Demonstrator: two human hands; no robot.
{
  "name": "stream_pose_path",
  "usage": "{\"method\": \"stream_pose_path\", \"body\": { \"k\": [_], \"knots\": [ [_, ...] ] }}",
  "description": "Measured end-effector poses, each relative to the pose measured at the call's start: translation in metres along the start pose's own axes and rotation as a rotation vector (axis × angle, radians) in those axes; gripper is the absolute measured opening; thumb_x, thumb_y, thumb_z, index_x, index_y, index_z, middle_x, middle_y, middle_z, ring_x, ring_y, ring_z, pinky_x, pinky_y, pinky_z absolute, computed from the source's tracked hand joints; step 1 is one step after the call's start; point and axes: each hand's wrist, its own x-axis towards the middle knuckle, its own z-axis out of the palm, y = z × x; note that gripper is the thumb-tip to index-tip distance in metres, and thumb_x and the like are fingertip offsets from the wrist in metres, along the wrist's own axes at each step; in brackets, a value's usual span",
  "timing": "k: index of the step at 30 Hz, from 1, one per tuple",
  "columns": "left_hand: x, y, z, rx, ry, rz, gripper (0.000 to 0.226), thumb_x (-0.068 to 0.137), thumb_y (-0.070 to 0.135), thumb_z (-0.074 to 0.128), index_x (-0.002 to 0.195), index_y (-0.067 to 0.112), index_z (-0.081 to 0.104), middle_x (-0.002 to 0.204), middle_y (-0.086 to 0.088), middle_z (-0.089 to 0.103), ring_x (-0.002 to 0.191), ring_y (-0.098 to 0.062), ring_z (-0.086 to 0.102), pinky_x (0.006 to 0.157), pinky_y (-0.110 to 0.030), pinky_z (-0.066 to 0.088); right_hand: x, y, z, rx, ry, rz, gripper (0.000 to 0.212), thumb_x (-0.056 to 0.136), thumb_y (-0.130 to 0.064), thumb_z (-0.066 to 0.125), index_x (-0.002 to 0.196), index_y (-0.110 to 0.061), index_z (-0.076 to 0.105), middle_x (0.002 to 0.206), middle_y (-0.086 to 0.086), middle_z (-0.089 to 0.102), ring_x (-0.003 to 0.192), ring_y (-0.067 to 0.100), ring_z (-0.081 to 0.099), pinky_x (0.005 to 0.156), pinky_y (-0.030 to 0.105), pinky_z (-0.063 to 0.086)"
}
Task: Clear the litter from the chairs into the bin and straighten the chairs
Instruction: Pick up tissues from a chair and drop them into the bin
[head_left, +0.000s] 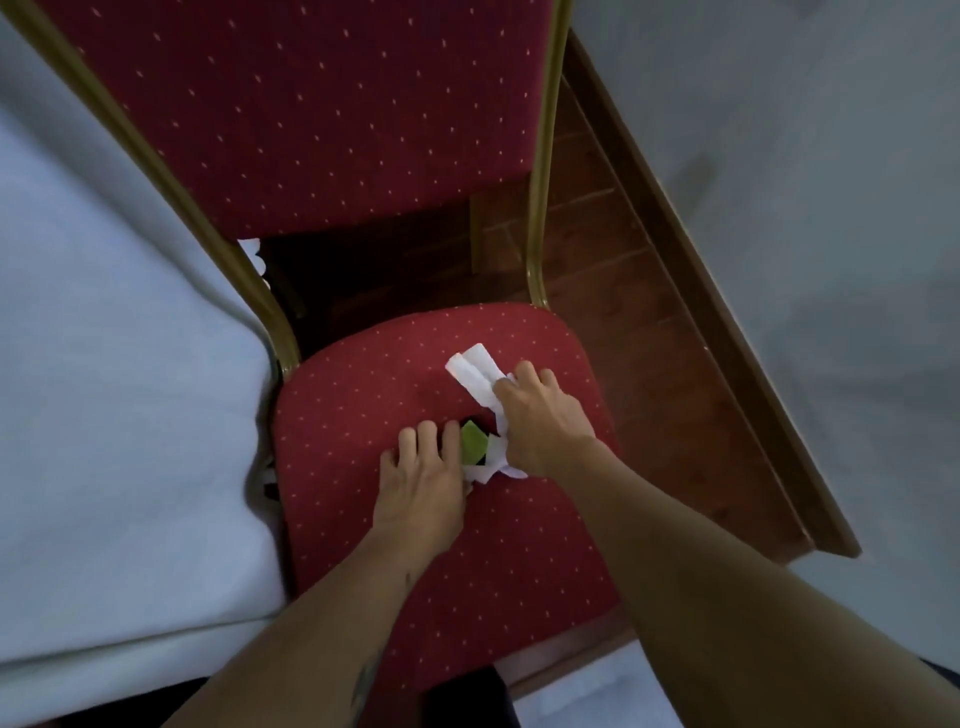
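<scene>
A red chair (363, 426) with cream dots and a gold frame stands below me, its seat facing up. On the seat's middle lies a small pile of litter: white crumpled paper (475, 374), a green scrap (472, 442) and something dark under it. My right hand (540, 415) is closed around the white paper, which sticks out past the fingers and trails below the palm. My left hand (423, 478) rests flat on the seat, fingers spread, touching the left side of the green scrap. No bin is in view.
A white cloth-covered surface (114, 389) presses against the chair's left side. Brown wooden floor (623, 291) and a wooden skirting board (727, 312) run diagonally on the right, below a grey wall (805, 156). A second white paper scrap (252, 252) shows behind the chair's left post.
</scene>
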Motion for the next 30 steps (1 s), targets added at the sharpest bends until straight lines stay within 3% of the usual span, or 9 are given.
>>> {"method": "stream_pose_path", "body": {
  "k": [6, 10, 15, 19, 21, 23, 25, 27, 30],
  "knots": [
    [-0.004, -0.003, -0.024, -0.275, -0.187, -0.229, 0.059, 0.078, 0.027, 0.068, 0.124, 0.014, 0.033, 0.123, -0.008, 0.037, 0.095, -0.024, 0.049, 0.069, -0.034, 0.04, -0.023, 0.008, 0.007, 0.364, 0.043, 0.203, 0.014, 0.081, -0.002, 0.059, 0.09, -0.011, 0.054, 0.096, 0.006, 0.055, 0.079, 0.023, 0.056, 0.059, 0.028, 0.04],
    [-0.015, -0.015, -0.042, -0.428, -0.226, -0.314, 0.068, 0.08, 0.039, 0.064, 0.134, 0.013, 0.031, 0.129, -0.009, 0.042, 0.108, -0.031, 0.054, 0.077, -0.037, 0.042, -0.038, 0.001, 0.0, 0.505, 0.067, 0.299, 0.018, 0.077, 0.002, 0.052, 0.085, -0.013, 0.047, 0.077, -0.001, 0.057, 0.061, 0.017, 0.055, 0.048, 0.028, 0.041],
    [-0.033, -0.029, -0.079, -0.685, -0.232, -0.395, 0.071, 0.086, 0.057, 0.055, 0.142, 0.022, 0.03, 0.133, -0.004, 0.048, 0.119, -0.029, 0.052, 0.093, -0.041, 0.043, -0.048, -0.021, -0.029, 0.778, -0.045, 0.305, 0.035, 0.085, 0.002, 0.047, 0.113, -0.018, 0.046, 0.091, -0.001, 0.059, 0.073, 0.013, 0.061, 0.054, 0.024, 0.045],
    [-0.058, -0.043, -0.119, -1.004, -0.19, -0.366, 0.054, 0.094, 0.039, 0.051, 0.144, 0.031, 0.033, 0.116, 0.005, 0.059, 0.088, -0.009, 0.057, 0.072, -0.025, 0.044, -0.055, -0.051, -0.062, 0.849, -0.064, 0.299, 0.019, 0.084, 0.001, 0.042, 0.08, -0.012, 0.055, 0.071, -0.003, 0.054, 0.061, 0.012, 0.05, 0.051, 0.024, 0.038],
    [-0.066, -0.046, -0.136, -1.13, -0.182, -0.353, 0.066, 0.091, 0.04, 0.048, 0.152, 0.039, 0.022, 0.136, 0.007, 0.048, 0.11, -0.008, 0.051, 0.093, -0.026, 0.041, -0.057, -0.063, -0.081, 0.927, -0.038, 0.302, 0.024, 0.082, 0.003, 0.04, 0.07, -0.013, 0.054, 0.061, -0.004, 0.05, 0.054, 0.012, 0.046, 0.046, 0.024, 0.034],
    [-0.086, -0.049, -0.169, -1.268, -0.158, -0.35, 0.075, 0.083, 0.045, 0.047, 0.153, 0.041, 0.02, 0.155, -0.005, 0.038, 0.135, -0.023, 0.042, 0.115, -0.045, 0.033, -0.068, -0.084, -0.115, 0.985, 0.019, 0.259, 0.028, 0.085, 0.003, 0.04, 0.069, -0.015, 0.055, 0.058, -0.005, 0.052, 0.048, 0.008, 0.048, 0.042, 0.019, 0.035],
    [-0.107, -0.047, -0.205, -1.38, -0.137, -0.325, 0.078, 0.083, 0.038, 0.045, 0.155, 0.014, 0.025, 0.147, -0.043, 0.022, 0.135, -0.059, 0.026, 0.112, -0.067, 0.022, -0.077, -0.104, -0.148, 1.03, 0.082, 0.182, 0.025, 0.088, 0.001, 0.04, 0.075, -0.009, 0.059, 0.063, 0.005, 0.061, 0.054, 0.016, 0.058, 0.048, 0.022, 0.042],
    [-0.124, -0.049, -0.239, -1.484, -0.102, -0.31, 0.067, 0.094, 0.023, 0.04, 0.149, -0.01, 0.021, 0.139, -0.051, 0.011, 0.129, -0.068, 0.012, 0.106, -0.071, 0.017, -0.084, -0.125, -0.175, 1.073, 0.109, 0.103, 0.025, 0.087, 0.0, 0.04, 0.089, -0.001, 0.065, 0.08, 0.019, 0.069, 0.071, 0.033, 0.064, 0.061, 0.034, 0.049],
    [-0.156, -0.066, -0.277, -1.594, 0.14, -0.343, 0.05, 0.097, 0.016, 0.04, 0.144, 0.001, 0.044, 0.121, -0.034, 0.061, 0.104, -0.046, 0.059, 0.093, -0.056, 0.046, -0.099, -0.167, -0.215, 1.132, 0.158, -0.007, 0.034, 0.087, 0.004, 0.037, 0.097, -0.001, 0.069, 0.084, 0.022, 0.069, 0.077, 0.026, 0.062, 0.067, 0.036, 0.049]
  ]
}}
